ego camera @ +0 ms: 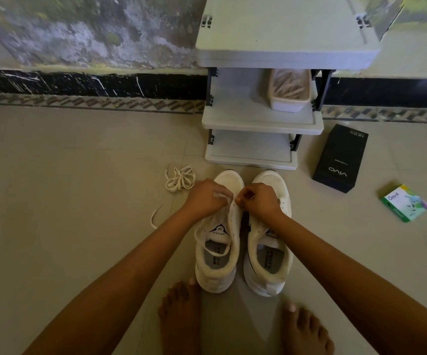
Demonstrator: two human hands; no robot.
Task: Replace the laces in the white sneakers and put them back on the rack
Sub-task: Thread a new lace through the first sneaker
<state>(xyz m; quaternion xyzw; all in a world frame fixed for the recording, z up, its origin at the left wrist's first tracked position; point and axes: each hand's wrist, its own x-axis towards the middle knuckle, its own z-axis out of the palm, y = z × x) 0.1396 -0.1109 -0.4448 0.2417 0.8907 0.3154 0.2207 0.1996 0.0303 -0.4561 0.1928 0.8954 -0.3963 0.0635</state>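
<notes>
Two white sneakers stand side by side on the tiled floor, toes toward the rack [261, 119]. Over the left sneaker [216, 267] my left hand [206, 198] grips the eyelet flap and lace near the toe end. My right hand [259, 201] pinches the lace end at the same spot, fingertips nearly touching the left hand. A white lace [208, 248] loops loosely across this shoe's tongue and opening. The right sneaker [268, 265] shows no lace. A bundled white lace [180, 178] lies on the floor left of the shoes, and a loose lace end [154, 217] lies nearer.
The grey plastic rack has a beige basket [290, 92] on its middle shelf. A black phone box [340, 158] and a green packet [405, 203] lie on the floor to the right. My bare feet [179, 316] stand just behind the shoes.
</notes>
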